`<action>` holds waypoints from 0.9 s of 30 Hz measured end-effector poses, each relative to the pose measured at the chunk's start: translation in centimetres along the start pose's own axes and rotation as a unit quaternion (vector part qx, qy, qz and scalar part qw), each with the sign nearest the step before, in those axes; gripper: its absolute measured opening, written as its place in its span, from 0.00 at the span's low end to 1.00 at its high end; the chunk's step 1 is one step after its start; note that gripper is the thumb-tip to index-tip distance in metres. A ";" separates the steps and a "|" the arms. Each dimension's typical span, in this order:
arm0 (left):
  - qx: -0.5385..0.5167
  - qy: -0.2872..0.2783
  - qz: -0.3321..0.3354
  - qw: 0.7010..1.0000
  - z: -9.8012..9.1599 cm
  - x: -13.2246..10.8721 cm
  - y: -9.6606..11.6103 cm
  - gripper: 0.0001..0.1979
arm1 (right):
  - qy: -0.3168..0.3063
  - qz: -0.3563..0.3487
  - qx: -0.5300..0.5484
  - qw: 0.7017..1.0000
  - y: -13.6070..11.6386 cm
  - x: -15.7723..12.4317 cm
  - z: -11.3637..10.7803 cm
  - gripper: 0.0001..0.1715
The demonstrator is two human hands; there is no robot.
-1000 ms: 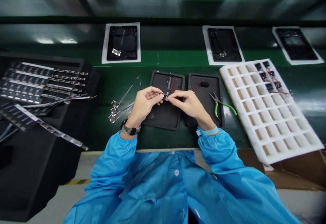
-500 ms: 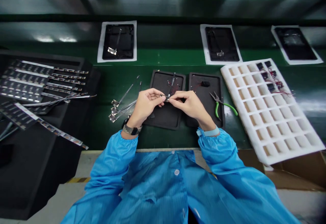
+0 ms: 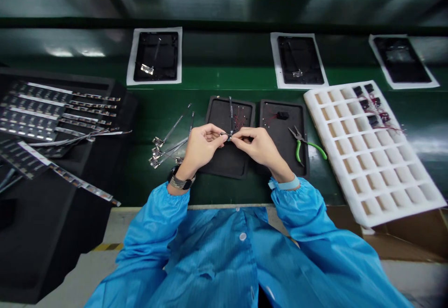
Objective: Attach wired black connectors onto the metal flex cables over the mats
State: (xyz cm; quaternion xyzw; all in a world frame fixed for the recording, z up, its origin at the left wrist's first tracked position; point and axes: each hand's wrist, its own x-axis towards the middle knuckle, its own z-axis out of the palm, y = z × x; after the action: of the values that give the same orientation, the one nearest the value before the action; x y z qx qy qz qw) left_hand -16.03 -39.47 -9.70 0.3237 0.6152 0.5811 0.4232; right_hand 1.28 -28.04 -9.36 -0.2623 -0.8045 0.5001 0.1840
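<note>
My left hand (image 3: 203,145) and my right hand (image 3: 257,143) meet above a black tray (image 3: 227,163), fingertips pinched together. Between them is a small circuit board (image 3: 228,136), mostly covered by the fingers, with a thin ribbon cable (image 3: 231,112) rising from it away from me. Both hands are closed on this board from opposite sides. Thin red wires (image 3: 241,117) lie in the tray behind my right fingers. Left of my left hand, several similar boards with cables (image 3: 157,153) rest on the green bench.
A second black tray (image 3: 283,149) holds a small black part (image 3: 282,115) and green-handled pliers (image 3: 300,143). Right of it lies a white foam tray (image 3: 381,158) with several wired black parts. Strips of boards (image 3: 38,112) cover a black box at left. Tablet-like panels (image 3: 157,56) stand behind.
The ribbon cable has swung left and now points nearly straight away from me. Both hands stay pinched at the board with slight shifts. The panels at the back have slid a little left.
</note>
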 end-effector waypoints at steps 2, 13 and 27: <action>-0.010 -0.008 -0.006 1.000 -0.2 0.0 0.2 0.13 | -0.004 0.005 0.010 1.000 -0.1 0.0 -0.1 0.13; -0.068 -0.095 -0.048 0.992 -1.1 0.3 0.2 0.16 | -0.065 0.049 0.113 0.990 -0.3 0.1 -1.0 0.16; -0.067 -0.102 -0.047 0.991 -0.9 0.2 0.0 0.16 | -0.065 0.064 0.114 0.989 0.2 0.0 -0.9 0.14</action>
State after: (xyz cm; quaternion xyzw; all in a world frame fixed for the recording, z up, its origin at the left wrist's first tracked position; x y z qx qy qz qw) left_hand -16.89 -39.68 -9.75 0.3230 0.5431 0.5647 0.5308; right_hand 1.83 -27.37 -9.15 -0.2576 -0.7340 0.6153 0.1274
